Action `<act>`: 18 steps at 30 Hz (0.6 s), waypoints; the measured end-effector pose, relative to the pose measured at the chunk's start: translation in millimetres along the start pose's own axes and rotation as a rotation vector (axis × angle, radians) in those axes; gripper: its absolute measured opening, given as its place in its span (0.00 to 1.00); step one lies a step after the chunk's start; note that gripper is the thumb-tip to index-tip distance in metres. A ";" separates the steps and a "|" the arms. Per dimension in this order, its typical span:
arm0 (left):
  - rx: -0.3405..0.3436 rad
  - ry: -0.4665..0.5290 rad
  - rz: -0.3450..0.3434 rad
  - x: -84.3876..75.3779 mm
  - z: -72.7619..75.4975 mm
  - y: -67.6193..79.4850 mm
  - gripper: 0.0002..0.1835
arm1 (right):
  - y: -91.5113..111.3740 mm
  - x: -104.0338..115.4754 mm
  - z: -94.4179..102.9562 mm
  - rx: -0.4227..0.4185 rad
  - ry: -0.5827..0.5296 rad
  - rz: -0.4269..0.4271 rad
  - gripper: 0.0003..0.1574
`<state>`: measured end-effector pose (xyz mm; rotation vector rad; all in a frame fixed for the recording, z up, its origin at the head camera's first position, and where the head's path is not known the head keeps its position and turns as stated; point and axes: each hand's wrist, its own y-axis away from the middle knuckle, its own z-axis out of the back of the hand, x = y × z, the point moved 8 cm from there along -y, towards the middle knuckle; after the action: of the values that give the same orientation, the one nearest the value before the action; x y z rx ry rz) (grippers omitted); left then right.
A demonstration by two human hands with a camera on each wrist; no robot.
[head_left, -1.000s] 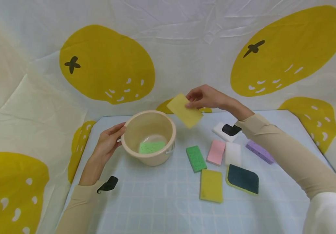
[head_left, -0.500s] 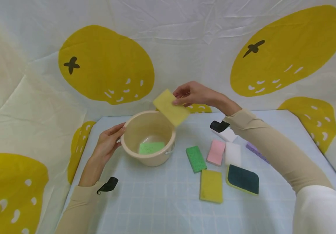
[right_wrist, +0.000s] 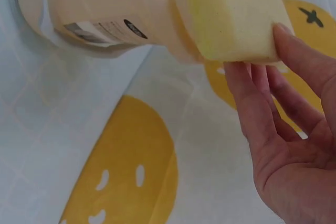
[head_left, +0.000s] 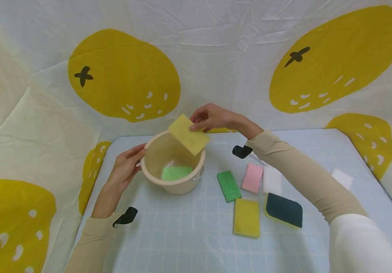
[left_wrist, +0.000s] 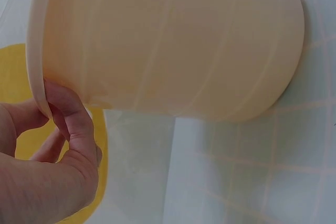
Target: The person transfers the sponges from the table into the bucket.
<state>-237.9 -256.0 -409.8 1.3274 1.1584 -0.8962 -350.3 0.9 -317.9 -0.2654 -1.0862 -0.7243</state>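
Clock positions per head view, 12 = far side, measured from the bucket.

Right hand [head_left: 213, 116]: thumb and fingertips pinching one edge of the pale yellow sponge [head_left: 187, 136], spread just its thickness; hand sits between 1 and 2. Sponge is tilted, in the air, overlapping the rim at 1. Can't tell if it touches the rim.

Left hand [head_left: 126, 163]: pinching the rim of the beige bucket [head_left: 173, 186] between 9 and 10, thumb and fingers either side of the lip. Bucket upright on the desk [head_left: 168, 235], printed label [right_wrist: 105, 30] on its outer wall. Light green sponge [head_left: 177, 173] inside, on the bottom.

On the desk, bucket's 3 to 4: green sponge [head_left: 229, 185] nearest, pink sponge [head_left: 252, 178] past it, white sponge [head_left: 272, 180] just beside the pink. Toward 4: flat yellow sponge [head_left: 246, 218], corner to corner with the green, and a dark-topped sponge [head_left: 283, 210]. Far out at 3, a white block [head_left: 342, 178], partly behind the right sleeve [head_left: 305, 176].
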 end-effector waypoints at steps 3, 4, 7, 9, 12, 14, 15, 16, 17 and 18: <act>0.007 0.004 0.001 0.4 -0.1 0.0 0.28 | -3.9 0.1 -9.4 0.032 -0.009 0.000 0.19; 0.009 0.007 0.001 0.3 -0.3 0.1 0.28 | -4.8 1.0 -12.7 0.043 -0.010 -0.001 0.18; 0.013 0.008 0.000 -0.4 -0.3 0.5 0.28 | -8.4 1.4 -21.9 0.074 -0.003 -0.015 0.18; 0.015 0.009 -0.003 -0.6 -0.4 0.4 0.28 | -11.1 1.8 -27.5 0.084 0.013 -0.018 0.18; 0.016 0.005 -0.005 -0.7 -0.5 -0.1 0.28 | -16.9 1.2 -34.2 0.087 0.031 -0.014 0.19; 0.016 0.002 -0.006 -0.6 -0.5 -0.4 0.28 | -20.0 3.2 -38.4 0.085 0.048 -0.004 0.19; 0.017 0.001 -0.005 -0.5 -0.5 -0.5 0.28 | -21.5 4.2 -40.5 0.088 0.059 0.001 0.19; 0.017 0.000 -0.005 -0.5 -0.4 -0.5 0.28 | -23.0 5.6 -43.1 0.093 0.073 0.010 0.18; 0.017 -0.003 -0.006 -0.5 -0.4 -0.4 0.28 | -24.3 6.6 -45.5 0.097 0.088 0.017 0.18; 0.017 -0.004 -0.005 -0.3 -0.2 -0.3 0.28 | -25.5 8.1 -48.2 0.102 0.103 0.027 0.18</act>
<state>-238.3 -255.9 -409.5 1.3364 1.1539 -0.9136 -330.6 -47.1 -336.8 -0.1542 -1.0165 -0.6496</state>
